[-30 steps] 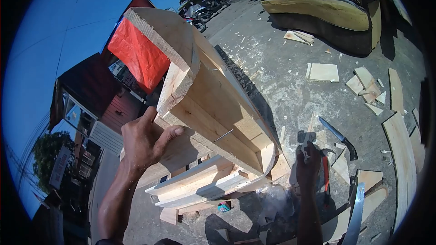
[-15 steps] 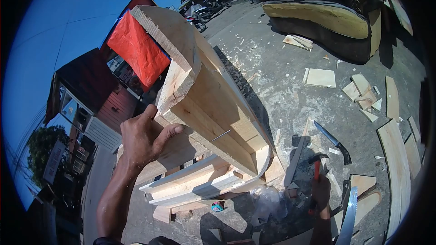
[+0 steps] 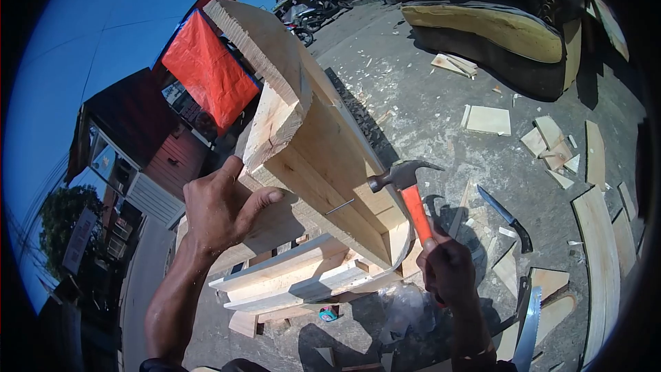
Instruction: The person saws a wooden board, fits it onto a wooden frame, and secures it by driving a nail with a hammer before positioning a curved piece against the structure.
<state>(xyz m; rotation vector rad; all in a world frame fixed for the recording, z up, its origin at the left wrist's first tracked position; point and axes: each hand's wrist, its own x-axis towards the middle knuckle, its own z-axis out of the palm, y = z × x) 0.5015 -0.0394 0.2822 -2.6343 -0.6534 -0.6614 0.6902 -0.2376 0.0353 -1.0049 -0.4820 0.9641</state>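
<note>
Left hand (image 3: 217,213): clamped on the upright frame, thumb laid over the board edge, fingers partly hidden behind.
Right hand (image 3: 447,269): clenched round the handle of a claw hammer with dark metal head and orange-red grip (image 3: 413,203).
Upright frame of pale, rough-sawn boards with rounded end (image 3: 323,155): between the hands, leaning, open side showing inner boards.
Thin metal nail (image 3: 339,206): protruding at a slant from the frame's near board; to the left of the hammer head, apart from it.
Hammer head: raised beside the frame's right side in view; contact with the frame not clear.
Low assembly of pale narrow boards (image 3: 296,282): beneath the upright frame, partly shaded.
Small teal tape measure (image 3: 329,313): on the grey concrete ground (image 3: 427,138), just beside the low assembly.
Crumpled clear plastic bag (image 3: 406,310): on the ground, between tape measure and right forearm.
Knife with dark handle and pointed blade (image 3: 506,217): on the ground, right of the hammer.
Toothed saw blade (image 3: 530,327): at lower right, near long curved pale board (image 3: 602,269).
Flat pale offcut (image 3: 489,120): on the ground, below worn black-and-yellow sofa (image 3: 492,27) in view.
</note>
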